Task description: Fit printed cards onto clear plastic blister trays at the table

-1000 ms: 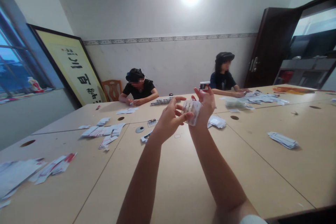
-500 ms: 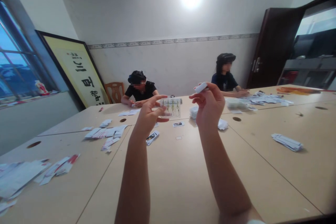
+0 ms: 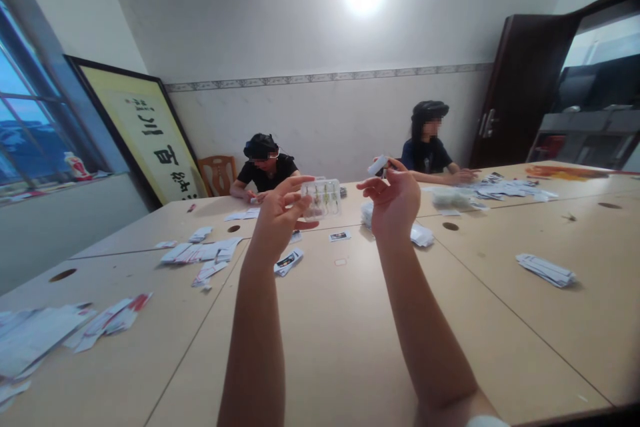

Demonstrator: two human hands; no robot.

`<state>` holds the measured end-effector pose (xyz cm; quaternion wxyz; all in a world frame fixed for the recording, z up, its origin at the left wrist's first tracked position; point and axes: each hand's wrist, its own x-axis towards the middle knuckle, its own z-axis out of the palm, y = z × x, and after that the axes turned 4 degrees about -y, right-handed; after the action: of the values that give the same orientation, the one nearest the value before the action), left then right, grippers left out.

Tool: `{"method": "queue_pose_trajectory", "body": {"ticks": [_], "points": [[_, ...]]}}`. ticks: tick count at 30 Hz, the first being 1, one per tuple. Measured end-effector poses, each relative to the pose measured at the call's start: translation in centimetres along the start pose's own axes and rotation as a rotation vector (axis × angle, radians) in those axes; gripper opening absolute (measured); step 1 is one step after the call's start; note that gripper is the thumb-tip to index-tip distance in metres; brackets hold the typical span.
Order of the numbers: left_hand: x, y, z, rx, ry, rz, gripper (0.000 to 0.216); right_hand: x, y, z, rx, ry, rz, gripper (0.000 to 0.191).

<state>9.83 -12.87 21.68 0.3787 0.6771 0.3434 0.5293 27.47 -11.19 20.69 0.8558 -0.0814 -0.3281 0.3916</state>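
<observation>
Both my arms are raised over the wooden table [image 3: 350, 340]. My left hand [image 3: 277, 217] pinches a small clear plastic case [image 3: 323, 195] with thin coloured pieces inside, held up by thumb and fingers. My right hand [image 3: 395, 199] is a little to the right and apart from the case. Its fingertips hold a small white card [image 3: 377, 164] tilted upward. Below my hands lie a small printed card [image 3: 340, 236] and a flat packet [image 3: 287, 261].
Paper slips lie in piles on the table: left [image 3: 200, 253], near left edge [image 3: 60, 333], right [image 3: 545, 269] and behind my right hand [image 3: 423, 235]. Two people [image 3: 265, 170] [image 3: 430, 147] sit at the far side. A framed scroll [image 3: 145, 133] leans at the left wall; a dark door [image 3: 515, 90] stands right.
My hands have come apart: the left carried the clear case out to the left and turned it face-on. The right kept the small white card and shifted slightly lower.
</observation>
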Motion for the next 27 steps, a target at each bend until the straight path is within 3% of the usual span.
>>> {"method": "queue_pose_trajectory", "body": {"ticks": [18, 27], "points": [[0.6, -0.9, 0.0, 0.062, 0.033, 0.027, 0.042, -0.4, 0.2, 0.2, -0.098, -0.093, 0.088, 0.026], [0.6, -0.8, 0.1, 0.124, 0.035, 0.056, 0.042, 0.0, 0.2, 0.0, -0.134, -0.098, 0.091, 0.017]]}}
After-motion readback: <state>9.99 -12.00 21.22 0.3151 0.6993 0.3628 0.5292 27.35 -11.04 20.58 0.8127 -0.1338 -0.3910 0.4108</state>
